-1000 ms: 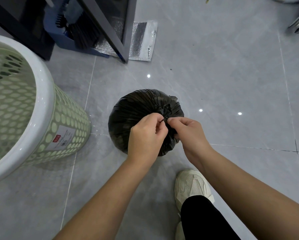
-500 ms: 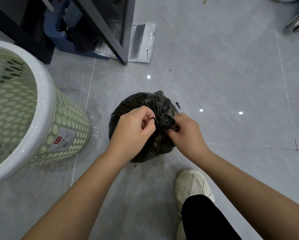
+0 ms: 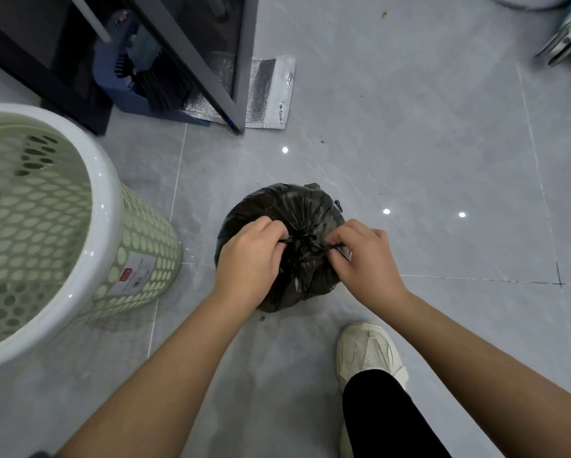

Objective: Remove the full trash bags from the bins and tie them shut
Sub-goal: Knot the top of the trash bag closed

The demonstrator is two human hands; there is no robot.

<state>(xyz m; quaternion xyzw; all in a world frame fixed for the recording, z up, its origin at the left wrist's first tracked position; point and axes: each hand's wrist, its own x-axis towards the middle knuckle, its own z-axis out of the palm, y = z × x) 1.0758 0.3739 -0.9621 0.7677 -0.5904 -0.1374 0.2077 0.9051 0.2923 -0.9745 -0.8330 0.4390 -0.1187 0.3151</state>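
Observation:
A full black trash bag (image 3: pixel 290 209) sits on the grey tiled floor in the middle of the head view. Its gathered top forms a knot between my hands. My left hand (image 3: pixel 249 259) pinches one black strip of the bag's top on the left side of the knot. On the right side, my right hand (image 3: pixel 365 257) pinches the other strip, and the two strips stretch apart sideways. The pale green perforated bin (image 3: pixel 109 206) with a white rim stands at the left, with no bag showing inside it.
A dark cabinet frame (image 3: pixel 191 57) with a blue dustpan and black brush (image 3: pixel 152 84) stands at the top left. A silver foil pouch (image 3: pixel 267 90) lies beside it. My white shoe (image 3: pixel 366 352) is just below the bag. A wheeled object (image 3: pixel 565 41) is at the top right.
My hands, close together over the bag's top a second ago, have moved apart sideways, drawing the two strips tight at the knot.

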